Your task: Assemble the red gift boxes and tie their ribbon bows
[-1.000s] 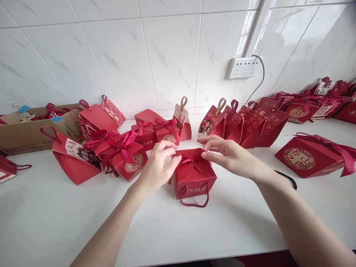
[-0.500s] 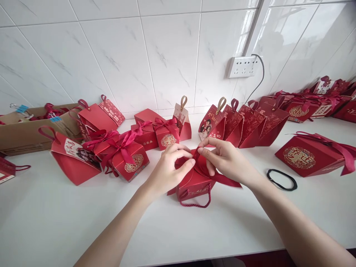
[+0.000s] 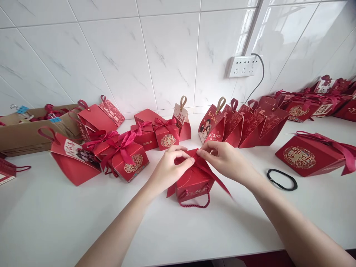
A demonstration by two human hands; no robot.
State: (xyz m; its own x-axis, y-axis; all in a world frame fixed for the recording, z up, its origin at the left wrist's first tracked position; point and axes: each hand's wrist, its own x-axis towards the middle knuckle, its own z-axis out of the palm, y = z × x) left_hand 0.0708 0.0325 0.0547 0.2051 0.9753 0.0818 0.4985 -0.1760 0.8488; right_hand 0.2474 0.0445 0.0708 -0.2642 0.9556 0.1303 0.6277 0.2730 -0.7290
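A red gift box with a twisted cord handle at its front sits on the white table between my hands. Red ribbon crosses its top, one tail slanting down to the right. My left hand has its thumb and fingers pinched on the ribbon at the left of the knot area. On the right of that same spot, my right hand pinches the ribbon between thumb and fingers. The fingertips nearly meet over the lid, and they partly hide the knot.
Red boxes with bows stand to the left, beside a cardboard carton. Several handled boxes line up behind. At the right are a larger red box and a black band. A power strip is on the tiled wall.
My right hand has shifted slightly, its fingers now curled in lower over the box. The ribbon loop between the fingertips has flattened, and the right tail hangs at a steeper slant.
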